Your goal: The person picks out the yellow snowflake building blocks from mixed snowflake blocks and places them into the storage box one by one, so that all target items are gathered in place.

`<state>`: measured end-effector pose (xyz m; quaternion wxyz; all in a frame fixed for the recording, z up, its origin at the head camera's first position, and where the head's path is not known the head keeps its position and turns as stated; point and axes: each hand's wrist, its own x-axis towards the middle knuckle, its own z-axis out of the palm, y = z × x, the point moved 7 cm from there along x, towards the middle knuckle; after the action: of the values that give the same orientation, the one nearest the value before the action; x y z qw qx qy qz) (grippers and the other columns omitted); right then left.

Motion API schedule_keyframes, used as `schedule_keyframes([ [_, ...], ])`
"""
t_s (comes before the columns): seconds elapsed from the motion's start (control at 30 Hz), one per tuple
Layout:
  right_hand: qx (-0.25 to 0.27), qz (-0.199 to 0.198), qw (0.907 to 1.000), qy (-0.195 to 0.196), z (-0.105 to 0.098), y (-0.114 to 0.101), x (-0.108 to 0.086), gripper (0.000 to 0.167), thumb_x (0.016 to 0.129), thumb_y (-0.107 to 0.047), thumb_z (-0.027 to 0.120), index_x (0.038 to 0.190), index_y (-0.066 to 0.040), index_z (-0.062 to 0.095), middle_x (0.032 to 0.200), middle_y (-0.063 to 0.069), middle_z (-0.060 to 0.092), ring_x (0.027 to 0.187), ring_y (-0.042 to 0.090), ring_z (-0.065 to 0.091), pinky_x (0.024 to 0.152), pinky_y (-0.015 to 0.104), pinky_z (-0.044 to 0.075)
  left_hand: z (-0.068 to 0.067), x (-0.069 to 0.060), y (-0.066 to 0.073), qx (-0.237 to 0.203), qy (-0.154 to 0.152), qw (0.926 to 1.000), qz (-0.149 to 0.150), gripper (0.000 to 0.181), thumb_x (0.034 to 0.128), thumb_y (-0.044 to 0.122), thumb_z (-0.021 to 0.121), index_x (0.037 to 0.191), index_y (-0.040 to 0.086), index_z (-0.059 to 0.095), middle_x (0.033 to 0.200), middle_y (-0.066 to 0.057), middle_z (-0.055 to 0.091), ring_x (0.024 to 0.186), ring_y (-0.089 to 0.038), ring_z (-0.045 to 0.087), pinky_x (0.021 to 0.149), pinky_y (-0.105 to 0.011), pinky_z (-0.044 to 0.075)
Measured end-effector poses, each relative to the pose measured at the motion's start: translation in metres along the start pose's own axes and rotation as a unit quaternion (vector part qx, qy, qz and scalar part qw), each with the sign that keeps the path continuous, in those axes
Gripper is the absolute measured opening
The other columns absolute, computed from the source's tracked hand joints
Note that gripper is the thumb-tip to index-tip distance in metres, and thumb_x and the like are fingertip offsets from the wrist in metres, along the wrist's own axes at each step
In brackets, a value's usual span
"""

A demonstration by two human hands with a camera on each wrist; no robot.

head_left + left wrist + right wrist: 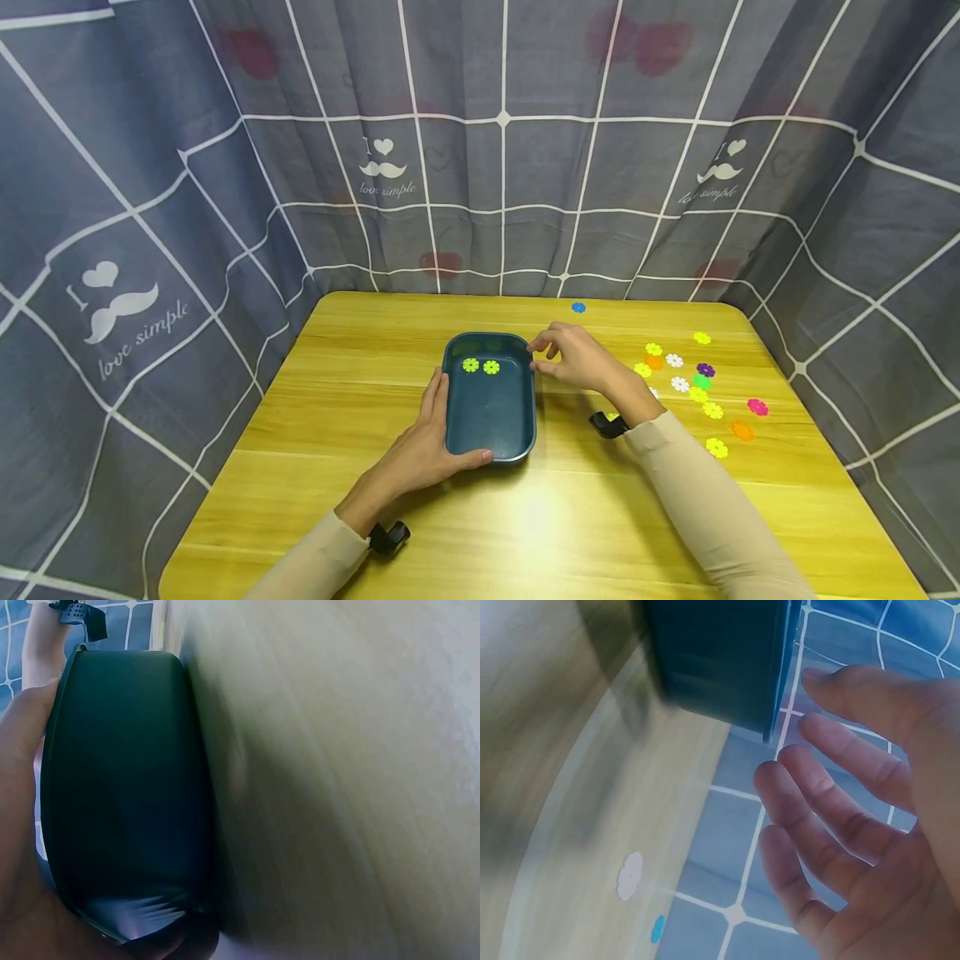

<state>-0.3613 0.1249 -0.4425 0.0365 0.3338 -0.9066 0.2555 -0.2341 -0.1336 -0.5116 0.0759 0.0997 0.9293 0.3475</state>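
A dark blue rectangular tray (pixel 491 421) sits on the table with two yellow-green flower-shaped pieces (pixel 481 366) lying side by side near its far end. My left hand (pixel 422 440) holds the tray at its near left corner, fingers along the left wall and thumb at the near rim. Close up in the left wrist view, the tray's wall (pixel 127 765) hides most of the fingers. Beside the tray's far right rim is my right hand (pixel 579 360), fingers loosely bent. In the right wrist view nothing lies between those fingers, and they appear apart from the tray (pixel 712 660).
Several flower pieces in yellow, white, orange, purple, green and pink (pixel 757 407) are scattered over the right side of the wooden table (pixel 300 500). A lone blue piece (pixel 578 307) lies by the far edge. A checked curtain (pixel 457 167) surrounds the table's back and sides.
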Motion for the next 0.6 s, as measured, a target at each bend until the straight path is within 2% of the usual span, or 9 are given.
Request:
schedule_keyframes([
  [0.17,0.000,0.005,1.0000,-0.002,-0.001,0.002,-0.005,0.027,0.102,-0.019,0.092,0.125,-0.005,0.088,0.118,0.013,0.084,0.101,0.032,0.081,0.091,0.047,0.068,-0.001,-0.001,0.001,0.001,0.001,1.0000,-0.001,0.154,0.0873,0.078,0.092,0.189,0.017,-0.006,0.199,-0.002,-0.013,0.162,-0.053,0.056,0.113,-0.068,0.062],
  [0.33,-0.002,0.015,0.9999,-0.008,0.000,0.005,-0.009,0.029,0.103,-0.021,0.091,0.126,-0.004,0.087,0.120,0.014,0.084,0.102,0.032,0.081,0.091,0.048,0.068,-0.001,-0.001,0.001,-0.001,0.003,1.0000,0.001,0.153,0.0879,0.076,0.092,0.189,0.016,-0.006,0.199,-0.003,-0.012,0.160,-0.054,0.058,0.110,-0.067,0.063],
  [0.6,0.001,0.022,0.9997,-0.010,0.002,0.009,-0.017,0.029,0.103,-0.022,0.092,0.126,-0.004,0.087,0.122,0.017,0.085,0.099,0.029,0.081,0.092,0.049,0.068,0.000,0.000,-0.001,-0.002,0.005,1.0000,0.001,0.152,0.0887,0.074,0.093,0.189,0.017,-0.005,0.199,0.002,-0.014,0.160,-0.054,0.058,0.109,-0.068,0.064],
])
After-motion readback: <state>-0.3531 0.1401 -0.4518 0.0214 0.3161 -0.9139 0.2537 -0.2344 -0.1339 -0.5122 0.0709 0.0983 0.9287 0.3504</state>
